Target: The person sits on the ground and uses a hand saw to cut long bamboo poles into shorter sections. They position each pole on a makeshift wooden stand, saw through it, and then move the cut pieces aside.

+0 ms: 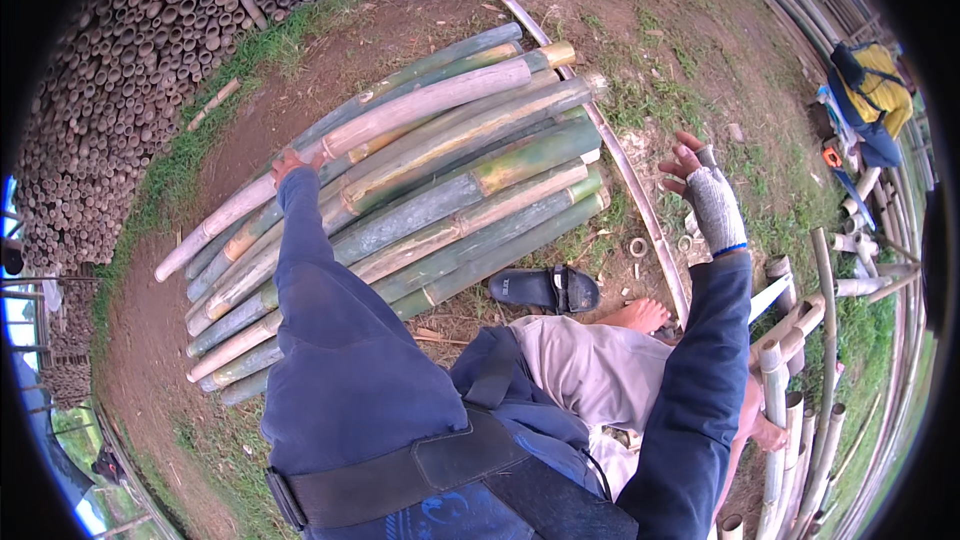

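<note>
A row of green, grey and tan bamboo poles [420,215] lies side by side on the ground ahead of me. My left hand [297,163] reaches over them and grips a pale pinkish bamboo pole [430,98] near the far side; the undersides of the fingers are hidden. To the right, my right hand [705,190] is raised in a grey fingerless glove, its fingers apart and nothing in them. Beneath that hand, a long split bamboo strip [610,135] runs past the poles' right ends.
Cut bamboo is stacked high [140,70] at the far left. A black sandal [545,290] lies by the near poles, beside my bare foot [640,316]. A bamboo rack [775,420] stands close on my right. Someone in a yellow top [880,80] appears at the far right.
</note>
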`<state>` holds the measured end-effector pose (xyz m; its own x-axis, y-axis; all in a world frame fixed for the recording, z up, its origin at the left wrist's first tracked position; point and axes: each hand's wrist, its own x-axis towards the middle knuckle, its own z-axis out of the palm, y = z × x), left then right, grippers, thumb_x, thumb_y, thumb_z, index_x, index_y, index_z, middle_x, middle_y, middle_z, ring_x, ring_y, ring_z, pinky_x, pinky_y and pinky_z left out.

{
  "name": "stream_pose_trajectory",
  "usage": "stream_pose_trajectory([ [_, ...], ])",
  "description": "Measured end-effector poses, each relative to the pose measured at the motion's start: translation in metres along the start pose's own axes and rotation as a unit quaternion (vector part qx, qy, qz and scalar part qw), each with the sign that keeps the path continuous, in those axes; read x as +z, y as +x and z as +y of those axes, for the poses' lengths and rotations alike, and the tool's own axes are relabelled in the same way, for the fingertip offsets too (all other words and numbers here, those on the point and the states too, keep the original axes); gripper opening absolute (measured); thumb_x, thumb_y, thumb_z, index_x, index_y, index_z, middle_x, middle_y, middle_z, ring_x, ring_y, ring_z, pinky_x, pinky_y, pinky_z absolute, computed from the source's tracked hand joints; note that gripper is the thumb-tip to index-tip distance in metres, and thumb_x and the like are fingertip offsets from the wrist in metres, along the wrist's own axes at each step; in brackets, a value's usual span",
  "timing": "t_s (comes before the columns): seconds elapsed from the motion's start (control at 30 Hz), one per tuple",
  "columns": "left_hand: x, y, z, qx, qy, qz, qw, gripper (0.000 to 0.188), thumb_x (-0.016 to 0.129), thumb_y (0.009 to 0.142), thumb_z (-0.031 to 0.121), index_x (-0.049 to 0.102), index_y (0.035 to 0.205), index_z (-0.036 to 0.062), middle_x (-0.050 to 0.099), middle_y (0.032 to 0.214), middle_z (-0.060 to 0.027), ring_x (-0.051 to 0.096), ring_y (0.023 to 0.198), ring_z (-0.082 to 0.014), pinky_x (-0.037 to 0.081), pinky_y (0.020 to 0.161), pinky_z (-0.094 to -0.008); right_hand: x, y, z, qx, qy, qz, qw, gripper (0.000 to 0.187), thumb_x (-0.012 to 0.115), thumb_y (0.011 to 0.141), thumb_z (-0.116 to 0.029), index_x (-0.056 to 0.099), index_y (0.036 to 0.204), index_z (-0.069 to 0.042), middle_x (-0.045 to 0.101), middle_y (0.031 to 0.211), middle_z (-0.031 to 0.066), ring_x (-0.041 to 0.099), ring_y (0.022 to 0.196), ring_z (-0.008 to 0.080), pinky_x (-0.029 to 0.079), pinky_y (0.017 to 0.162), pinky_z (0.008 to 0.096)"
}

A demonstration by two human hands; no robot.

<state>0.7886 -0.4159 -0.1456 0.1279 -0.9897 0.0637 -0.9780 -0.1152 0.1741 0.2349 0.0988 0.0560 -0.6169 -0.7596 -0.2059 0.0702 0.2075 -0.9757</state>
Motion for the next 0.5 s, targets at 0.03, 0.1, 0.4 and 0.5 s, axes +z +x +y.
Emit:
stream_pose_trajectory([
  [0.03,-0.001,0.002,0.009,0.122,0.036,0.052,0.991,0.104,0.085,0.070,0.080,0.065,0.145,0.0119,0.058,0.150,-0.0237,0.055,0.141,-0.0437,0.045,0.119,-0.0539,-0.001,-0.003,0.002,0.006,-0.006,0.004,1.000,0.056,0.063,0.111,-0.040,0.051,0.157,-0.011,0.060,0.140,0.0090,0.068,0.113,0.0182,0.059,0.095,0.0350],
  [0.1,0.001,0.016,0.032,0.182,-0.030,-0.039,0.982,0.107,0.081,0.074,0.081,0.058,0.154,0.0134,0.052,0.159,-0.0227,0.051,0.147,-0.0414,0.038,0.126,-0.0478,-0.002,-0.009,0.008,0.009,-0.025,0.016,1.000,0.056,0.063,0.111,-0.041,0.052,0.157,-0.012,0.061,0.137,0.0073,0.067,0.113,0.0174,0.059,0.096,0.0355],
  [0.4,0.042,0.062,0.114,0.187,0.140,-0.249,0.940,0.112,0.062,0.085,0.089,0.041,0.167,0.0151,0.037,0.170,-0.0267,0.039,0.157,-0.0419,0.031,0.130,-0.0520,-0.020,-0.025,0.045,0.042,-0.102,0.061,0.992,0.049,0.067,0.109,-0.034,0.058,0.150,-0.009,0.066,0.123,-0.0003,0.060,0.113,0.0121,0.051,0.096,0.0310],
  [0.5,0.061,0.018,0.121,0.168,0.112,-0.235,0.951,0.112,0.065,0.084,0.087,0.044,0.165,0.0130,0.040,0.170,-0.0232,0.033,0.160,-0.0381,0.025,0.131,-0.0548,-0.018,-0.032,0.045,0.050,-0.135,0.073,0.987,0.046,0.066,0.110,-0.033,0.059,0.149,-0.008,0.067,0.127,0.0037,0.061,0.115,0.0146,0.051,0.100,0.0327],
])
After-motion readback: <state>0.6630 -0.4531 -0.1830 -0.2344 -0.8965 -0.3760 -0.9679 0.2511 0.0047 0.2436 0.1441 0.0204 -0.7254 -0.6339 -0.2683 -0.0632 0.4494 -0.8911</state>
